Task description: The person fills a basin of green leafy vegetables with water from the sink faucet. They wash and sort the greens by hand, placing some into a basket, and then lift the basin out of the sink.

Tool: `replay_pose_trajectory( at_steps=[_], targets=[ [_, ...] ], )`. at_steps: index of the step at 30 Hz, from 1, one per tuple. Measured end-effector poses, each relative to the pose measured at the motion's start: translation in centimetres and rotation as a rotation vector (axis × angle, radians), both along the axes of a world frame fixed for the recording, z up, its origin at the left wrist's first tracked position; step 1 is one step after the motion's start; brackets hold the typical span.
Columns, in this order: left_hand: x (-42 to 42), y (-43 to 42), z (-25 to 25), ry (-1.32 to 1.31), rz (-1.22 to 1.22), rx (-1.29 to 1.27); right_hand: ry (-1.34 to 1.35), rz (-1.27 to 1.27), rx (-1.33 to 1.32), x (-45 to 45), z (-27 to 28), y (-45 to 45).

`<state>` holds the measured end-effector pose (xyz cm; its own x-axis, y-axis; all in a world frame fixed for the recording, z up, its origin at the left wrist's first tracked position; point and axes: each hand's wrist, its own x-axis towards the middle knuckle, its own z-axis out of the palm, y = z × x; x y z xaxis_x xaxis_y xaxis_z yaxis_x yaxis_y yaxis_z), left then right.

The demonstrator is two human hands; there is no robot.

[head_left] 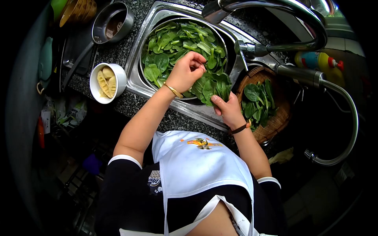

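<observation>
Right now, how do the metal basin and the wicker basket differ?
Material: the metal basin is smooth and grey; the wicker basket is brown and woven.
Fill: leaves cover most of the basin; the basket holds a smaller bunch, with bare weave showing.
Place: the basin sits in the sink; the basket lies to its right.
Shared: both hold leafy greens.

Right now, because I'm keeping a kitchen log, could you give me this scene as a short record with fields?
Right hand: grips a bunch of leafy greens
Left hand: above the metal basin, fingers curled; whether it holds anything is unclear
Metal basin: round, in the sink, full of greens
Woven basket: beside the sink, on the right, with more greens
White bowl: left of the sink, holding yellowish pieces
Saucepan: beyond the white bowl
Faucet: no water visible
</observation>
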<state>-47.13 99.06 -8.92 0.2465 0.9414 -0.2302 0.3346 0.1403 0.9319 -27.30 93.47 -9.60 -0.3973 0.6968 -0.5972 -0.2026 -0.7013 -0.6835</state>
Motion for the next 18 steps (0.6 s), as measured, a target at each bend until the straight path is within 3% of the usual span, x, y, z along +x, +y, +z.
replay_pose_trajectory(
  at_steps=[2,3,7,12,18],
  targets=[
    [-0.1,0.3,-0.9,-0.626,0.555,-0.333,0.101,-0.076,-0.036,0.4,0.1,0.0],
    [-0.7,0.2,-1.1,-0.679,0.582,-0.34,0.118,-0.105,-0.054,0.6,0.5,0.0],
    [-1.1,-0.9,-0.9,-0.521,0.514,-0.401,0.172,-0.157,-0.124,1.5,0.9,-0.4],
    [-1.5,-1.3,0.5,-0.592,0.314,-0.578,0.223,-0.176,-0.152,1.9,1.3,-0.7],
    [0.0,-2.0,0.4,-0.314,0.042,-0.325,0.122,-0.12,-0.132,1.7,0.9,-1.0]
  ],
)
